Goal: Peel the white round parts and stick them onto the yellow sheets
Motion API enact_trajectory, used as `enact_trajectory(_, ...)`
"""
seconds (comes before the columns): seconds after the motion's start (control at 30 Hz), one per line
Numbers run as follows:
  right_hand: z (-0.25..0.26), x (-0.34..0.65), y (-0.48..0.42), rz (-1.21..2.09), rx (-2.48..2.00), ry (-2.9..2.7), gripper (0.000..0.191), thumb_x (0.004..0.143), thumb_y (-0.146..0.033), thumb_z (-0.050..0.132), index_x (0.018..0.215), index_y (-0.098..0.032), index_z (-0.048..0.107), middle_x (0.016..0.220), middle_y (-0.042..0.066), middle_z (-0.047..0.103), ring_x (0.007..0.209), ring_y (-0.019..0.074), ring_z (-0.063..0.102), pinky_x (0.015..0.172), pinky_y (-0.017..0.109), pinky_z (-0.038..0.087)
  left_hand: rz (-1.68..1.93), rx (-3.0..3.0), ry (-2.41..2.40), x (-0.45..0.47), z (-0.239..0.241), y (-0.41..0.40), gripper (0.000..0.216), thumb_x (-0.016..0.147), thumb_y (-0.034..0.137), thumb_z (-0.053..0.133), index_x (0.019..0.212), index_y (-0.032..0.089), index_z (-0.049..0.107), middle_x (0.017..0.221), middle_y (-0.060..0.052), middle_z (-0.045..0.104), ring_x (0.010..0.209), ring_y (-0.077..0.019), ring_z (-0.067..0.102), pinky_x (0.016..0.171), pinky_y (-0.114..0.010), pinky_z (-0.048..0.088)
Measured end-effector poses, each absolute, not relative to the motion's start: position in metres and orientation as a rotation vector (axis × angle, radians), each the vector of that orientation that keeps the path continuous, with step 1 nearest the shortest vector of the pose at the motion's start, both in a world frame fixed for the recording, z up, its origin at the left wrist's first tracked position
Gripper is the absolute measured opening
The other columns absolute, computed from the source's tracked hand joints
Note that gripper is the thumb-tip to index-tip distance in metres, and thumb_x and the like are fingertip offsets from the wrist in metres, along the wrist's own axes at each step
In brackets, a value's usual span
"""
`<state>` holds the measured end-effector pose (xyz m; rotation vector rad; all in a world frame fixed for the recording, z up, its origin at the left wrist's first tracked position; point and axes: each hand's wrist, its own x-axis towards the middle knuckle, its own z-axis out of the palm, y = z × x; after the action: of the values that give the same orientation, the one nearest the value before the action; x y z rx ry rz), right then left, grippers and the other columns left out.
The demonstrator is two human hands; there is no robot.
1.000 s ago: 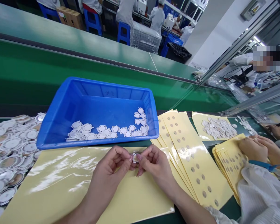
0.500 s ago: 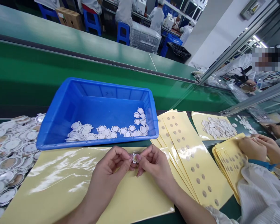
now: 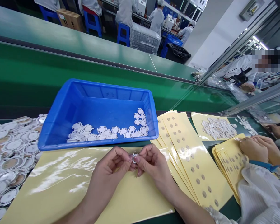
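My left hand [image 3: 109, 169] and my right hand [image 3: 154, 165] meet over a glossy yellow sheet [image 3: 67, 182], both pinching one small white round sticker piece [image 3: 134, 157] between fingertips. Just beyond them stands a blue plastic bin [image 3: 60, 124] with several of the same white round pieces [image 3: 107, 132] lying along its near wall and right corner. To the left a heap of larger round white-rimmed discs [image 3: 11, 155] covers the table.
Yellow backing sheets with punched holes [image 3: 189, 152] fan out to the right. A co-worker's hands [image 3: 256, 147] rest on another stack of sheets, with a pile of small white pieces [image 3: 218, 127] behind. A green conveyor belt [image 3: 84, 71] runs behind the bin.
My fingers have shifted slightly on the small piece, turning it a little; the view drifted a bit. Nothing else moved.
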<state>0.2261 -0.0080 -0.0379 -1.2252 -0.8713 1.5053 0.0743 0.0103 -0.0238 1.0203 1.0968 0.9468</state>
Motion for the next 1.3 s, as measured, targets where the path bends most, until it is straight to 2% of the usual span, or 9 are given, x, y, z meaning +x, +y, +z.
enact_trajectory(0.1,-0.036,0.227,-0.006,1.495,-1.205,-0.87,0.044,0.073,-0.044,0.08,0.099,-0.022,0.051,0.069,-0.008,0.057,0.047,0.0079,0.056,0.044,0.02,0.052,0.951,1.01,1.096,0.075,-0.023,0.011,0.017,0.072,0.032,0.068,0.064,0.021,0.058,0.064,0.001,0.065,0.059,-0.0149,0.064,0.058,-0.022,0.053)
enact_trajectory(0.27,-0.033,0.228,-0.007,1.496,-1.209,-1.026,0.039,0.091,-0.055,0.054,0.089,-0.016,0.057,0.059,-0.004,0.055,0.046,0.0068,0.053,0.047,0.018,0.048,0.952,0.985,1.093,0.075,-0.025,0.013,0.017,0.072,0.033,0.069,0.067,0.021,0.059,0.065,0.0,0.067,0.061,-0.0149,0.064,0.06,-0.023,0.053)
enact_trajectory(0.43,-0.042,0.228,-0.007,1.531,-1.298,-1.046,0.044,0.074,-0.054,0.075,0.088,-0.017,0.056,0.068,-0.003,0.058,0.051,0.0078,0.052,0.045,0.018,0.048,0.977,1.027,1.088,0.076,-0.029,0.011,0.016,0.07,0.031,0.067,0.064,0.02,0.058,0.063,0.002,0.064,0.06,-0.0138,0.062,0.058,-0.022,0.052)
enact_trajectory(0.57,-0.046,0.229,-0.008,1.541,-1.355,-1.074,0.054,0.058,-0.05,0.087,0.086,-0.019,0.054,0.066,-0.006,0.051,0.054,0.0083,0.048,0.044,0.017,0.046,1.055,1.1,1.072,0.078,-0.03,0.004,0.011,0.074,0.026,0.062,0.067,0.02,0.056,0.067,0.002,0.061,0.063,-0.0133,0.061,0.057,-0.021,0.05)
enact_trajectory(0.7,-0.041,0.232,-0.01,1.567,-1.278,-1.137,0.047,0.073,-0.06,0.074,0.08,-0.019,0.052,0.059,-0.005,0.051,0.048,0.0086,0.048,0.045,0.02,0.043,1.198,1.439,1.058,0.075,-0.023,-0.004,0.011,0.083,0.018,0.055,0.073,0.02,0.058,0.073,0.001,0.06,0.069,-0.0125,0.06,0.065,-0.023,0.047)
enact_trajectory(0.87,-0.042,0.234,-0.015,1.512,-1.187,-1.271,0.045,0.091,-0.058,0.053,0.075,-0.017,0.055,0.054,-0.002,0.051,0.048,0.0092,0.048,0.051,0.022,0.039,1.113,1.685,1.038,0.062,-0.009,-0.011,0.016,0.088,0.013,0.048,0.077,0.02,0.058,0.074,0.001,0.059,0.07,-0.0124,0.057,0.066,-0.023,0.043)
enact_trajectory(1.03,-0.043,0.234,-0.018,1.561,-1.182,-1.424,0.042,0.084,-0.059,0.062,0.079,-0.018,0.057,0.063,-0.002,0.051,0.053,0.0099,0.044,0.05,0.022,0.035,0.965,1.577,1.08,0.05,0.001,-0.022,0.013,0.084,0.014,0.05,0.078,0.02,0.06,0.075,0.0,0.062,0.072,-0.0138,0.059,0.065,-0.024,0.045)
enact_trajectory(1.2,-0.037,0.231,-0.018,1.519,-1.24,-1.517,0.048,0.092,-0.061,0.047,0.073,-0.017,0.055,0.066,0.001,0.054,0.053,0.0097,0.043,0.05,0.022,0.033,0.98,1.506,1.113,0.034,0.002,-0.035,0.012,0.084,0.016,0.051,0.076,0.021,0.059,0.071,0.001,0.062,0.066,-0.0136,0.062,0.062,-0.024,0.049)
enact_trajectory(1.3,-0.039,0.23,-0.017,1.538,-1.277,-1.464,0.05,0.09,-0.065,0.047,0.076,-0.018,0.054,0.066,0.001,0.056,0.05,0.0094,0.044,0.048,0.022,0.034,1.18,1.672,1.314,0.002,0.004,-0.035,0.012,0.088,0.021,0.051,0.083,0.023,0.061,0.08,0.001,0.067,0.078,-0.0153,0.065,0.071,-0.025,0.052)
